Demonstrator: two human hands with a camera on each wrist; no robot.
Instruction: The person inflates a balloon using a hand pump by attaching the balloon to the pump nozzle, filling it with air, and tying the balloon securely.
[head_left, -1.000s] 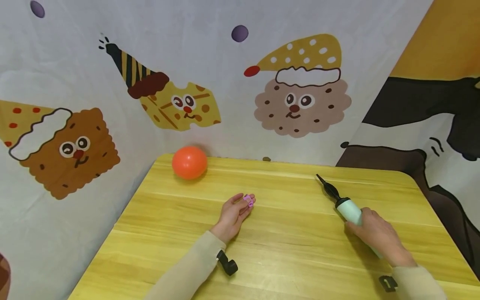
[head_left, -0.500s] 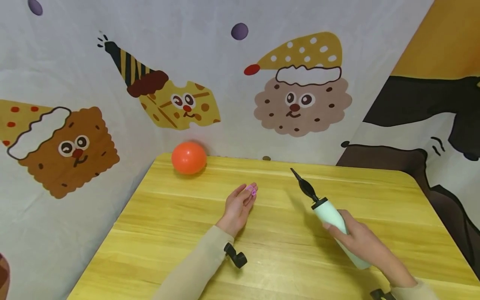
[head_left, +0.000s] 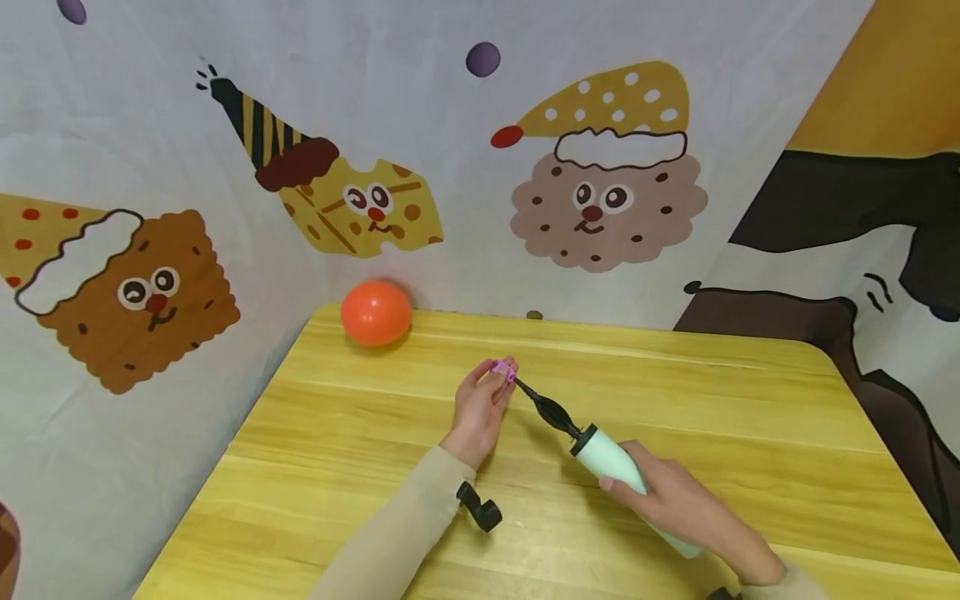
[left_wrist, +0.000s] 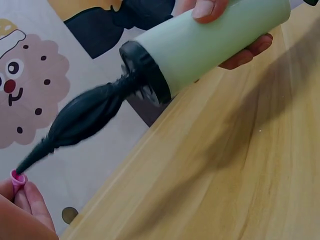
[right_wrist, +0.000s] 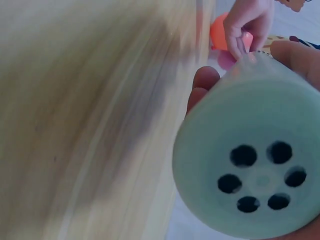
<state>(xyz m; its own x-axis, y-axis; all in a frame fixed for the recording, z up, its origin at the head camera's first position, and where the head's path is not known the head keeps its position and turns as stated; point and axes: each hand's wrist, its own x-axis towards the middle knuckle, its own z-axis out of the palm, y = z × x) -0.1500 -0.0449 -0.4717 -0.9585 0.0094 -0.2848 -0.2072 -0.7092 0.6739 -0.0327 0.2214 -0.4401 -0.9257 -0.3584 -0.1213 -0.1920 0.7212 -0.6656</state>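
Observation:
My left hand (head_left: 476,421) pinches a limp pink balloon (head_left: 502,370) between thumb and fingers above the middle of the table. My right hand (head_left: 671,500) grips the pale green barrel of a balloon pump (head_left: 609,460), tilted with its black nozzle toward the left hand. In the left wrist view the narrow tip of the nozzle (left_wrist: 85,117) sits at the open mouth of the balloon (left_wrist: 18,179). The fingers cover most of the balloon. The right wrist view looks onto the pump's round end (right_wrist: 262,180), which has several dark holes.
A blown-up orange-red balloon (head_left: 377,313) rests at the back left corner of the wooden table (head_left: 345,492). Behind the table hangs a white cloth (head_left: 442,108) printed with cartoon biscuits and cheese. A black camera mount (head_left: 480,507) is strapped to the left wrist.
My right hand has lifted the pump and carried it left until its nozzle reached the pink balloon's mouth. The left hand has moved slightly up and away, still pinching the balloon.

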